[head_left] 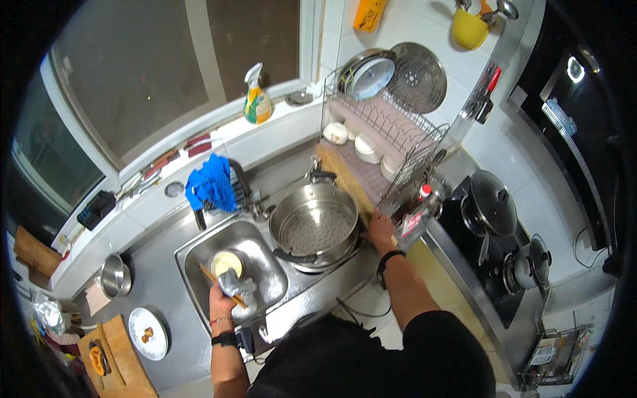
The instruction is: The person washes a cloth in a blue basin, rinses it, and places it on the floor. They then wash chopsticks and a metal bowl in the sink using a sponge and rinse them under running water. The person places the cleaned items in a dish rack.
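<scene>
My left hand (222, 301) is over the near left part of the steel sink (271, 283). It grips a crumpled, silvery plastic bag (234, 283) together with wooden chopsticks (240, 301). Just beyond the bag, a round container (228, 262) with a pale yellow inside stands in the sink. My right hand (382, 233) reaches to the right of a large steel steamer pot (318, 219). Its fingers are at the near end of a long wooden board (348, 176), by the dish rack. Whether they grip the board I cannot tell.
A blue cloth (213, 184) hangs over a rack behind the sink. On the left are a steel bowl (116, 276), a white plate (148, 333) and a cutting board (119, 363) with a cut pumpkin piece. Two lidded pots sit on the black stove (490, 278). Bowls fill the dish rack (393, 117).
</scene>
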Demonstrator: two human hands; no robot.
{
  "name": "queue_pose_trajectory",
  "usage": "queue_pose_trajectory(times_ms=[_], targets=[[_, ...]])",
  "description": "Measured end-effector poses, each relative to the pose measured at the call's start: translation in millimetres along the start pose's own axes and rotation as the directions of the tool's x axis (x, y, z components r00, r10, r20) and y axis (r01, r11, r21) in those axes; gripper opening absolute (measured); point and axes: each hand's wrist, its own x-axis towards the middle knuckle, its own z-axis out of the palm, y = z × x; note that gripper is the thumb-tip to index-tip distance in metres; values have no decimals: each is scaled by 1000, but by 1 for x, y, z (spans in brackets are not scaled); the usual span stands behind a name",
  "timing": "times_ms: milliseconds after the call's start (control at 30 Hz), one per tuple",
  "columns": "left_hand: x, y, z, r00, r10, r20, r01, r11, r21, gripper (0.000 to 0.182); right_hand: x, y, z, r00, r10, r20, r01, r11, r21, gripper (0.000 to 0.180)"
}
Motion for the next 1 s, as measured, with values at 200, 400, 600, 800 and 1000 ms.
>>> queue_pose_trajectory(times_ms=[200,400,600,800,1000], targets=[[-6,9,-1,996,17,-84,-14,999,39,27,-9,-10,-55,988,155,-7,-153,982,112,33],[-3,4,-4,993,54,-101,-50,998,42,31,-50,40,-231,786,-423,-451,440,895,-72,50],[6,-4,8,998,9,-69,-10,1000,-4,29,43,49,-378,361,-730,-580,387,684,-619,58],[6,-8,12,993,43,-106,-46,999,-28,32,111,72,-374,601,-554,-576,-29,705,-709,60],[0,-12,1,996,39,-83,-45,996,-75,31,48,19,-243,567,-449,-690,513,848,-131,27]])
